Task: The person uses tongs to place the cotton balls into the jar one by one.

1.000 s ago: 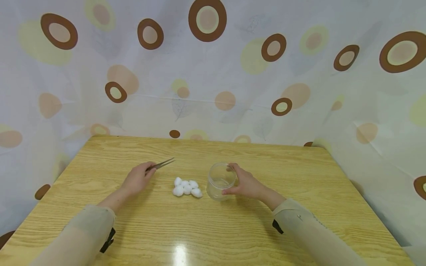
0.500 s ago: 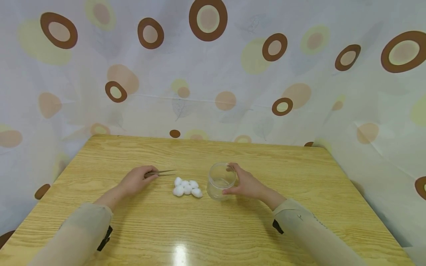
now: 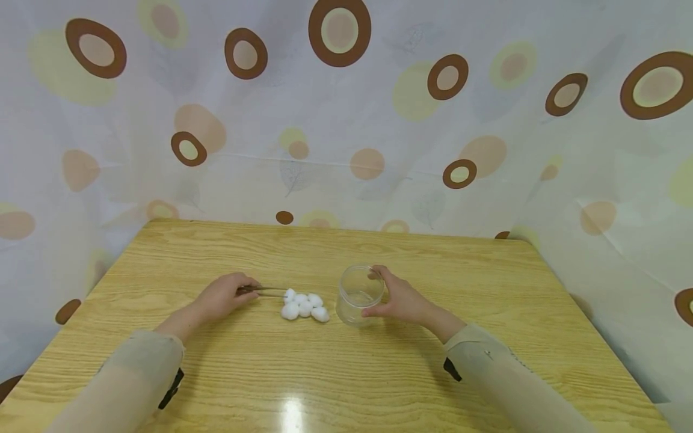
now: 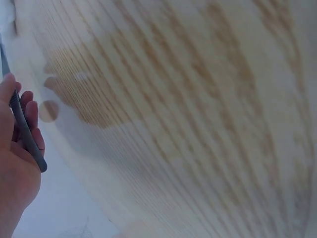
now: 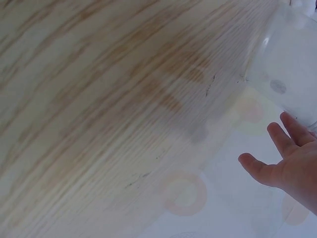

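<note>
Left hand (image 3: 223,296): thumb and fingers pinched together on the tweezers (image 4: 30,141); tips slightly parted, directed toward the right edge of the desk (image 3: 271,373).
White balls (image 3: 304,308): six visible (cotton, by appearance), clustered roughly midway between the desk's left and right edges.
Tweezer tips: at the ball in the cluster's far-left corner; contact cannot be confirmed.
Right hand (image 3: 399,300): fingers and thumb partly spread, curved around the jar's wall on the side facing the desk's right edge.
Clear jar (image 3: 351,296): upright, mouth up, just beside the cluster; no ball visible inside.
Step in hand (judgement): aligning the tweezers for pickup of one ball.
Next move (judgement): calls for a light squeeze, a lift clear of neighbouring balls and transfer over the rim, with the jar steadied.
Markings: no legible brand, label or writing; marks on the right sleeve (image 3: 503,367) are too small to read.
</note>
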`<state>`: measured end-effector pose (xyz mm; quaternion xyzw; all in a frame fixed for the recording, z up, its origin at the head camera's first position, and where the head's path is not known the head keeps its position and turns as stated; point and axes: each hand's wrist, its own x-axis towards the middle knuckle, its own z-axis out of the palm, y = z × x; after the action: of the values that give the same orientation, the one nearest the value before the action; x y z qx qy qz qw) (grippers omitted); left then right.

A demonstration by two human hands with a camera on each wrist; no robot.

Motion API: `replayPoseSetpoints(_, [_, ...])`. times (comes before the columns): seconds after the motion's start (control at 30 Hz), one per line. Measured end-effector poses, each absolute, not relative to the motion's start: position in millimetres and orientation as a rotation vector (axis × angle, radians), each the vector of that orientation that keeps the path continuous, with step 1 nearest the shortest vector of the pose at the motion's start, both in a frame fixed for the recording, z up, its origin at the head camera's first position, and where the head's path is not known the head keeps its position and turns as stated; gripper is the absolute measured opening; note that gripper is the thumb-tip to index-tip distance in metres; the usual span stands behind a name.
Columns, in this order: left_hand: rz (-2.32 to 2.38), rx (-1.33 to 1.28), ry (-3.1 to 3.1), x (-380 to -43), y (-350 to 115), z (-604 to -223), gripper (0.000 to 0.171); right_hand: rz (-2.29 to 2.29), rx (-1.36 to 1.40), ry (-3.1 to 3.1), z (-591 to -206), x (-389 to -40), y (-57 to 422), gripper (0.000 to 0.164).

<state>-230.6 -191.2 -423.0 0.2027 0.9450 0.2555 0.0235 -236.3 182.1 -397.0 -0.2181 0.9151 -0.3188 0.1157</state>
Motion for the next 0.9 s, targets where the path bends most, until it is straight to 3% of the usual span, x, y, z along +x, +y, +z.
replayPoseSetpoints(0.9, [0.726,0.617,2.993,-227.4,-189.2,-425.0,0.021,-0.923,-0.63,2.677,-396.0,-235.9,183.0,0.094])
